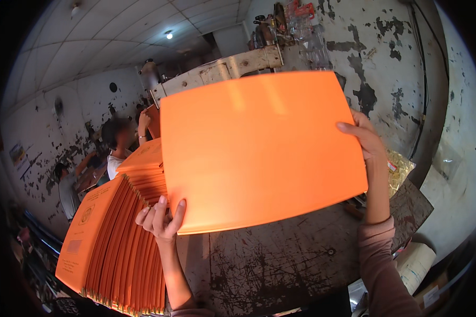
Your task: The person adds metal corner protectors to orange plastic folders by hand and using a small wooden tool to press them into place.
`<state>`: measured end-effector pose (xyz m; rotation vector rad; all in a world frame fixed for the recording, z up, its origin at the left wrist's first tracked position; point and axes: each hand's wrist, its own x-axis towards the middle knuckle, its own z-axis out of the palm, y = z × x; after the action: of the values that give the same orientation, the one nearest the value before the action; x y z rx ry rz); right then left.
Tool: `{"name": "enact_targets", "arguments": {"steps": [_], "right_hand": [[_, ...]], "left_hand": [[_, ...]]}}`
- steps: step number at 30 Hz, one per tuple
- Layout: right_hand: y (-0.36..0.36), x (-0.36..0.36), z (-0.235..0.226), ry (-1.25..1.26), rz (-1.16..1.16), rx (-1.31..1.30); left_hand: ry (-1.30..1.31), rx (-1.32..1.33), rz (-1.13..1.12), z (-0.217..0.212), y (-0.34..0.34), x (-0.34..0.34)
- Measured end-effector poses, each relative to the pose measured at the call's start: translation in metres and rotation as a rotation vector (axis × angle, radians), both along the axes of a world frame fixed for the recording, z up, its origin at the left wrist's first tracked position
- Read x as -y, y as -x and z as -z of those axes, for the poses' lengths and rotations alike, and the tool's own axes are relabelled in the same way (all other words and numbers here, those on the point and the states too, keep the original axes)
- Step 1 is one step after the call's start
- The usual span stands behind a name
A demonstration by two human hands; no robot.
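A large plain orange folder [259,158] is held up, tilted, over the worn table and fills the middle of the view. My left hand [159,217] pinches its lower left corner, thumb on the near face and the other fingers curled beside the edge. My right hand [366,134] grips the right edge with the thumb on the near face; its other fingers are mostly hidden behind. Close to my left hand stands a thick row of similar orange folders [111,238] with printed fronts and metal-looking bits along their edges. More folders [145,156] are stacked behind it.
The scratched dark table [280,264] lies below the folder. A heavy pale machine beam [217,74] spans behind it. To the right are a gold plastic packet [400,171] and a white roll [415,264]. Another person [119,142] sits at the left beyond the stacks.
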<state>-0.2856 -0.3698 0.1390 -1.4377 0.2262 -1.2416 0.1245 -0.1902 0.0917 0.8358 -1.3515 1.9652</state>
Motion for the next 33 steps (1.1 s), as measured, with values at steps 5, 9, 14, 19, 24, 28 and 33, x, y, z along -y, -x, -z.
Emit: {"name": "enact_targets", "arguments": {"steps": [5, 9, 14, 19, 24, 28, 33], "right_hand": [[-0.011, 0.000, 0.000, 0.003, 0.151, 0.117], [-0.009, -0.014, -0.010, 0.217, 0.192, 0.255], [-0.016, -0.009, -0.004, 0.190, 0.209, 0.131], [-0.033, 0.003, 0.008, 0.238, 0.116, 0.045], [-0.028, 0.000, 0.013, 0.325, 0.076, -0.032], [-0.030, -0.022, 0.014, 0.312, 0.100, -0.085], [-0.006, -0.034, 0.057, 0.254, 0.225, -0.093]], "left_hand": [[-0.306, -0.018, -0.102, -0.001, 0.000, 0.000], [-0.855, -0.474, 0.009, -0.026, 0.025, 0.000], [-1.305, -0.526, 1.033, -0.062, 0.105, -0.055], [-1.331, -0.290, 1.967, -0.029, 0.200, -0.085], [-1.302, -0.363, 2.431, -0.027, 0.212, -0.110], [-1.200, -0.360, 2.317, -0.033, 0.190, -0.123], [-0.902, -0.790, 1.778, -0.024, 0.147, -0.141]]}}
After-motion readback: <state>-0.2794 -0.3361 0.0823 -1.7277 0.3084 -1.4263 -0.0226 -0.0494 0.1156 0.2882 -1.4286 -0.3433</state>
